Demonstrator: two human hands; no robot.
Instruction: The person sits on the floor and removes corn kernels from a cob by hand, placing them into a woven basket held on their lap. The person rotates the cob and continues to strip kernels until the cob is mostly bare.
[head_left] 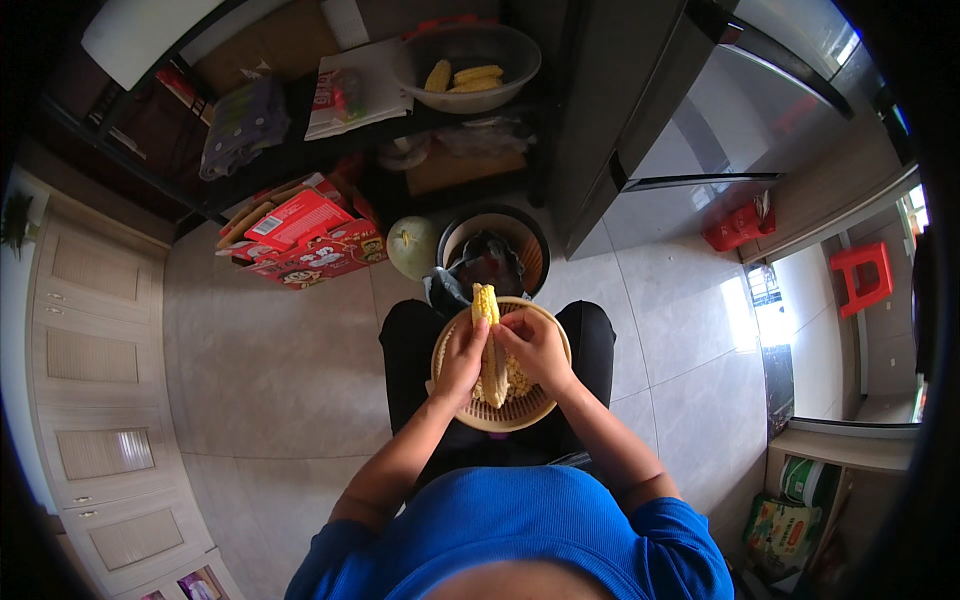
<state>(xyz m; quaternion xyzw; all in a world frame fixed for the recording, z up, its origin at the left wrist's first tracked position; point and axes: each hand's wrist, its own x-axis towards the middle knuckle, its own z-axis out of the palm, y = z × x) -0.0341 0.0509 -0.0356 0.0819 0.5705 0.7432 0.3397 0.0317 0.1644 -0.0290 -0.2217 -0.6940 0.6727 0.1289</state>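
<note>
An ear of corn is held upright over the basket, yellow kernels still on its upper end and the lower part largely bare and pale. My left hand is closed around its left side, thumb on the cob. From the other side, the fingers of my right hand pinch against the ear just below the kernelled end. Beneath both hands a tan slatted plastic basket rests on my lap. Loose kernels lie in it, partly hidden by the hands and the cob.
Beyond my knees stands a round bin with a dark liner, beside a pale green melon and a red carton. A bowl with several corn ears sits on the dark shelf. A grey refrigerator is at right.
</note>
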